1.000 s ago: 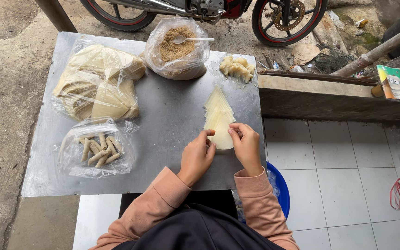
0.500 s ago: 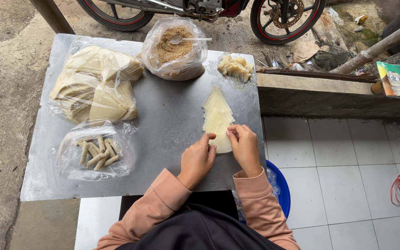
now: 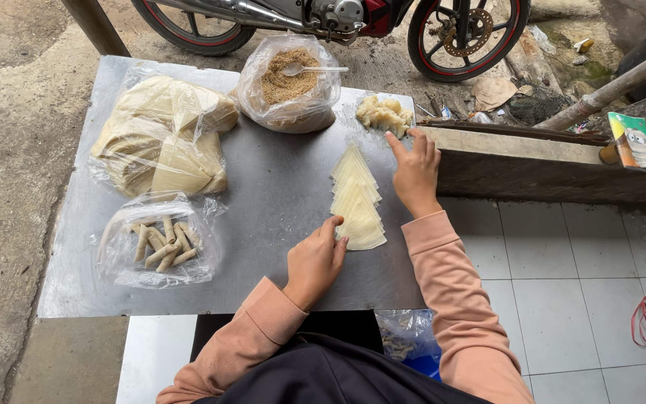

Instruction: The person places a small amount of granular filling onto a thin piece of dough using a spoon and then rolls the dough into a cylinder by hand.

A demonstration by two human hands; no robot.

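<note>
Wrappers (image 3: 357, 198) (pale, triangular, fanned out) lie between the hands, long axis running away from the person. Left hand (image 3: 315, 262), fingers loosely curled and empty, touches the near corner; right hand (image 3: 415, 172) reaches past them, fingers extended toward the filling pile (image 3: 384, 114).

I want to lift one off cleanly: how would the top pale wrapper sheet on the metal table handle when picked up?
The wrapper sheets look thin, flat and overlapped, so one would probably be floppy, very light and apt to tear. It may cling to the sheet beneath. The left hand touches the stack's near edge.
</note>
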